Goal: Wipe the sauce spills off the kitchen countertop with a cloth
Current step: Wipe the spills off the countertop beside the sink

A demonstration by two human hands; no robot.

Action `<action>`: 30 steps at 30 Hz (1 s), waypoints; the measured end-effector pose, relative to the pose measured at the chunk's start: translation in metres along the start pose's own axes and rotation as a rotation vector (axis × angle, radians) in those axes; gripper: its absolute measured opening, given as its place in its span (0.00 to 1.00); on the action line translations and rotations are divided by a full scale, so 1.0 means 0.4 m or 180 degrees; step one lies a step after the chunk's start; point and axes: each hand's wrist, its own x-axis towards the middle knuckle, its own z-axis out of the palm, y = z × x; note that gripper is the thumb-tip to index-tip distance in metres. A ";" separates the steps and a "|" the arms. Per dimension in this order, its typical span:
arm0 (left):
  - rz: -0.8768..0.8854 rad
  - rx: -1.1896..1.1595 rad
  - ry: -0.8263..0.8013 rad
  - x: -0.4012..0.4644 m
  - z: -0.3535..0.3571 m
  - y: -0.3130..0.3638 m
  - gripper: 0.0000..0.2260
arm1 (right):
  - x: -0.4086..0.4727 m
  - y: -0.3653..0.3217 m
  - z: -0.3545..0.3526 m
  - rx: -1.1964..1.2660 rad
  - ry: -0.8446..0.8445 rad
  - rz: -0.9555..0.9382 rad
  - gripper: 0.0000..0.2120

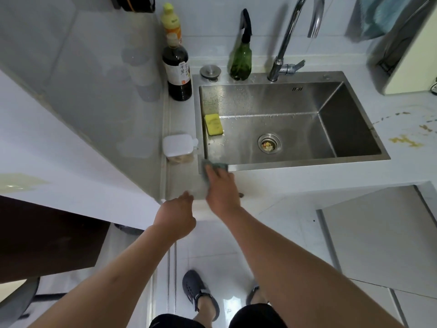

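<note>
The left hand [176, 217] rests at the counter's [295, 181] front edge, near the front-left corner. Its fingers curl loosely and hold nothing, with the fingertips touching the edge.

Just beyond it, the right hand [221, 185] presses the cloth [214, 167] flat against the counter at the front-left corner of the sink [307, 165]. The fingers lie fairly straight over the cloth, pressing rather than gripping. Most of the cloth is hidden under the palm, and only a grey-green strip shows past the fingertips, on the sink's front rim.

Left of the sink, a white-lidded box [178, 147] stands along the counter's left edge, with a dark bottle [177, 72] and a yellow bottle [171, 22] further back. Inside the sink a yellow sponge [213, 124] leans at the left wall.

The spills [405, 140] lie on the counter right of the sink, well apart from the cloth: yellowish-brown smears and spots running back toward the right edge.

The wiping probably still has to reach that side. To do it well, I would keep the palm flat and the pressure even. Draw the smears inward in overlapping passes so they do not spread toward the edge, and fold the cloth to a clean face once it is soiled.
</note>
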 end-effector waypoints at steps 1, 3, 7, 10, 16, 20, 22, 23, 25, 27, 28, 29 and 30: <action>-0.0052 -0.0067 0.0012 -0.001 -0.001 -0.001 0.29 | 0.004 -0.039 0.015 -0.0197 -0.0190 -0.0303 0.32; -0.0093 -0.0145 0.0011 -0.008 -0.004 0.003 0.29 | -0.001 -0.063 0.036 -0.0664 -0.0458 -0.0783 0.31; -0.0041 -0.0020 -0.0164 -0.009 -0.001 0.014 0.31 | -0.027 0.049 0.006 -0.0828 -0.0361 -0.0661 0.31; -0.0017 0.0000 -0.0174 0.002 0.006 0.013 0.28 | -0.042 0.195 -0.062 -0.0903 -0.0228 -0.0177 0.34; -0.0111 0.0078 -0.0240 0.004 0.017 0.026 0.27 | -0.064 0.463 -0.207 -0.0533 0.0132 0.1721 0.26; -0.0114 0.0136 -0.0204 0.006 0.016 0.030 0.23 | -0.031 0.342 -0.131 -0.0414 0.0119 0.1619 0.27; -0.0136 0.0097 -0.0191 0.007 0.019 0.026 0.24 | -0.022 0.221 -0.068 -0.0386 0.0028 0.0939 0.28; -0.0144 0.0006 -0.0158 0.007 0.021 0.027 0.25 | -0.022 0.158 -0.043 -0.0382 -0.0051 0.0608 0.29; -0.0203 -0.0405 -0.0017 0.003 0.027 0.027 0.28 | -0.029 0.044 -0.006 -0.0289 -0.0213 -0.0003 0.31; -0.0245 -0.0939 0.0298 0.001 0.024 0.040 0.30 | -0.048 -0.024 0.003 -0.0270 -0.0385 -0.0395 0.33; -0.0233 -0.1087 0.0480 0.001 0.019 0.048 0.30 | -0.054 -0.031 0.004 -0.0278 -0.0448 -0.0465 0.31; -0.0220 -0.1141 0.0613 0.004 0.015 0.066 0.29 | -0.060 -0.016 -0.002 -0.0312 -0.0459 -0.0466 0.28; -0.0228 -0.1143 0.0670 0.007 0.013 0.073 0.29 | -0.064 0.000 -0.005 -0.0354 -0.0449 -0.0447 0.26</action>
